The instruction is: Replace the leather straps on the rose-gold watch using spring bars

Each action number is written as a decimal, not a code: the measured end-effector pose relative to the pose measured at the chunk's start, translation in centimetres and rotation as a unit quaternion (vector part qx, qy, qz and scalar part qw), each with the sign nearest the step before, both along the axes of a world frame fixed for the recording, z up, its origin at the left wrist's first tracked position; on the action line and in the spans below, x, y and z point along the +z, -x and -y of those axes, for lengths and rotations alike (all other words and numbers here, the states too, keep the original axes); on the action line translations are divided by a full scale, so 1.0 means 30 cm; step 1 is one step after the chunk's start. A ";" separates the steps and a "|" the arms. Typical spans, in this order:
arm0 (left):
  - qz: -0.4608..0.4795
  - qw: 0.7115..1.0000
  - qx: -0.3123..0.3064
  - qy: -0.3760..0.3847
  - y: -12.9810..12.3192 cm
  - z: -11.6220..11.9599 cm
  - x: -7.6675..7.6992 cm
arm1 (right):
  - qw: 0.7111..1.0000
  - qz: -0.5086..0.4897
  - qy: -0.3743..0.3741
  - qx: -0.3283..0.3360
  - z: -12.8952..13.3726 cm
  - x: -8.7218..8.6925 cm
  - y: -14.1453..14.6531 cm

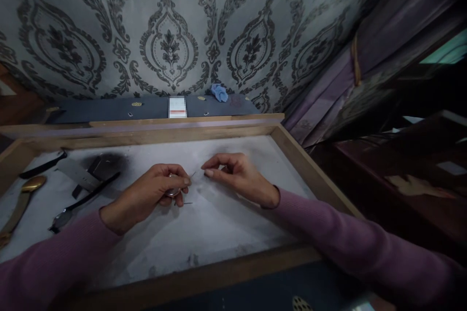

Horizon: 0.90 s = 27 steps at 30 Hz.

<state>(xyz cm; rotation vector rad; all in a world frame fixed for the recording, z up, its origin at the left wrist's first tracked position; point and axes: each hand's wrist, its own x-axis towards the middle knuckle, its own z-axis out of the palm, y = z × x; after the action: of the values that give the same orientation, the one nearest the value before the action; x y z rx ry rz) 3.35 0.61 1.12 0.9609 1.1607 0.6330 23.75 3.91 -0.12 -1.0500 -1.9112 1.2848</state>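
Observation:
My left hand [155,188] is closed around a round, shiny silver watch case [174,186], held above the white tray lining. A thin dark sliver [188,203] shows just below its fingers. To the right, my right hand [239,175] pinches thumb and forefinger together a short way from the case. What sits in that pinch is too small to make out. A fine thin piece [193,174] shows in the gap between the hands. Left of my left hand lies a wristwatch with a black strap [65,217].
A wooden-rimmed tray [306,175] surrounds the work. At its left are a gold watch [34,184], a black strap [44,166] and a grey metal bar [78,174]. Behind the rim, a lit phone [177,107] and a crumpled blue cloth [219,93] rest on a dark ledge.

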 end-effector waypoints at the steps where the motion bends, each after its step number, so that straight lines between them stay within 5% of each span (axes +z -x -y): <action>1: 0.003 1.000 -0.006 -0.001 -0.002 0.002 -0.001 | 0.999 -0.025 0.028 0.017 0.009 0.006 0.009; 12: 0.004 0.999 -0.035 -0.005 -0.023 0.021 0.006 | 0.988 -0.100 0.115 0.018 0.027 0.004 0.037; 27: 0.030 0.999 -0.036 -0.016 -0.033 0.025 0.007 | 0.991 -0.098 0.094 0.017 0.026 0.014 0.033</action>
<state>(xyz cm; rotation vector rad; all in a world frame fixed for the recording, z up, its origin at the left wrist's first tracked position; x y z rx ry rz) 4.33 -0.15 1.31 1.0006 1.0608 0.6200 22.76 3.12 0.29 -0.9462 -1.6945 1.5522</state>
